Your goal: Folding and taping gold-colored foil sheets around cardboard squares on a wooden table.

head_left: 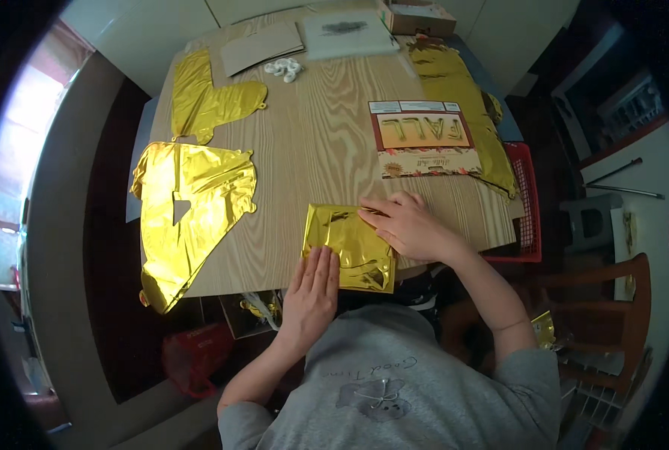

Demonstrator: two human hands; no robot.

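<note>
Both hands are pressing flat on a folded gold foil balloon [349, 247] at the table's [312, 142] near edge: left hand [313, 289] open-palmed, right hand [409, 225] spread. Two flat balloons [192, 206] are lying unfolded, so folding seems barely begun.

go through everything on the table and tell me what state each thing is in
folded gold foil balloon: folded into a flat packet, pressed under both hands
left hand: flat on the packet's lower left
right hand: flat on its upper right
large gold foil balloon: deflated, spread flat
smaller gold balloon: deflated, flat
cardboard box: open
</note>
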